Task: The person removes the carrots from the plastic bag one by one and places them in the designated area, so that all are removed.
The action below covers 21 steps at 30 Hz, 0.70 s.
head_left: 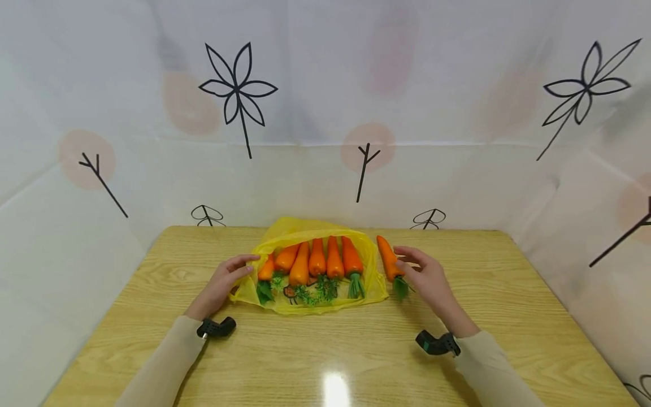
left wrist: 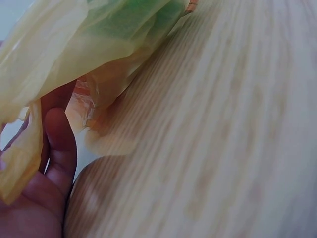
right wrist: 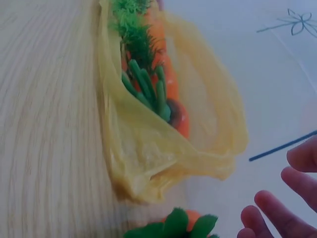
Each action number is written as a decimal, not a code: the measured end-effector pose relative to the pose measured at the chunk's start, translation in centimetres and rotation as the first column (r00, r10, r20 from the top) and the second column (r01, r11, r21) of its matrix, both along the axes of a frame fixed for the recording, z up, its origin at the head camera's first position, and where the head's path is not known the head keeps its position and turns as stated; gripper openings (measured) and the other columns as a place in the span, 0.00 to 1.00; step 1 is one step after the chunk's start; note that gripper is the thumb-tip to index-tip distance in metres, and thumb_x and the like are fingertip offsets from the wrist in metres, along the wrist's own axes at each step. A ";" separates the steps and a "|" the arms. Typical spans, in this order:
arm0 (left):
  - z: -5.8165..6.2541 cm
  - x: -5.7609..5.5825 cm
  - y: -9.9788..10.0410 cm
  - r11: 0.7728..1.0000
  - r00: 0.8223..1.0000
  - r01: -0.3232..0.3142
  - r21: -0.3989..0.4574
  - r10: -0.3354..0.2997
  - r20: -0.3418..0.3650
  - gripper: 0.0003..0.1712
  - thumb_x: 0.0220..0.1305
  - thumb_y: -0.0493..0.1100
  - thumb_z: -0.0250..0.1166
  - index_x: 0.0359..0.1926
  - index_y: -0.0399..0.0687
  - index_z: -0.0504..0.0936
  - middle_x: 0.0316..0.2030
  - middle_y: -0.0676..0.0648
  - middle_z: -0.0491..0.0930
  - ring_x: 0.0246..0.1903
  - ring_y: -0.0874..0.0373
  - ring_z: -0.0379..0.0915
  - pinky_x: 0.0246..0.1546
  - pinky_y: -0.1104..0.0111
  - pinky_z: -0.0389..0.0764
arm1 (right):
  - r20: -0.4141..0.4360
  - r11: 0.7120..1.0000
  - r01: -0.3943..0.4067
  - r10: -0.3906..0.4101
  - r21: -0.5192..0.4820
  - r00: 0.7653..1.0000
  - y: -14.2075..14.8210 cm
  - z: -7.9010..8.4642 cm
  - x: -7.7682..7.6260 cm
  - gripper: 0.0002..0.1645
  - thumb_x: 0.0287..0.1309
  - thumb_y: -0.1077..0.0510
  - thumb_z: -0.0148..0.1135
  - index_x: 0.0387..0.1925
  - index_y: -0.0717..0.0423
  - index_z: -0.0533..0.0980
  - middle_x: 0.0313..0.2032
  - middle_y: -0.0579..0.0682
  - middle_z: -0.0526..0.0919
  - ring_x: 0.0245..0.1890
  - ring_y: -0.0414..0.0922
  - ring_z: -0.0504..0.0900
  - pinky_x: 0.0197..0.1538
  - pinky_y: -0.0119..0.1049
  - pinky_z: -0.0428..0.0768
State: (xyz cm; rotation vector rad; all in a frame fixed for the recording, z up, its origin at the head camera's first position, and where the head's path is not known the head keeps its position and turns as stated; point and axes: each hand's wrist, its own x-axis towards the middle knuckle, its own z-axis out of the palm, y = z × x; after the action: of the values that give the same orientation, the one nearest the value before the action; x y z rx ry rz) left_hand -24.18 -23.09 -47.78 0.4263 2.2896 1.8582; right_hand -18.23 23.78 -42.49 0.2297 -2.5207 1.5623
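Observation:
A thin yellow plastic bag (head_left: 376,285) lies on its side with its mouth toward me. Inside it several orange carrots (head_left: 317,260) lie in a row, their green tops at the opening. At the bag's left edge is my left hand (head_left: 220,285), fingers extended against the film. In the left wrist view the yellow film (left wrist: 54,54) drapes across that hand, hiding part of the fingers. One loose carrot (head_left: 388,259) lies just right of the bag, leaves toward me. My right hand (head_left: 429,282) hovers beside it, fingers spread and slightly bent, holding nothing.
The wooden table (head_left: 315,350) extends in front of the bag and to both sides. A pale cloth (head_left: 315,181) with printed flowers and twigs hangs close behind the table and along its sides. Dark wrist cameras (head_left: 217,327) sit on both wrists.

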 end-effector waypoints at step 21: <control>0.2 0.0 0.1 0.999 1.000 -0.029 -0.040 0.029 0.006 0.23 0.75 0.48 0.57 0.64 0.41 0.76 0.61 0.39 0.71 0.48 0.56 0.71 0.47 0.70 0.75 | -0.085 0.990 -0.140 0.141 0.022 0.986 -6.2 -0.3 -1.6 0.19 0.64 0.68 0.63 0.56 0.66 0.79 0.54 0.61 0.80 0.50 0.55 0.81 0.50 0.44 0.81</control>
State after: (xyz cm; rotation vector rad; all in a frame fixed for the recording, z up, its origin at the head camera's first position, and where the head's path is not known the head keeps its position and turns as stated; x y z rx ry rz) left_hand -24.21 -22.96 -47.58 0.3828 2.3371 1.8203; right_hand -19.86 17.57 -42.76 0.4770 -2.4989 1.5458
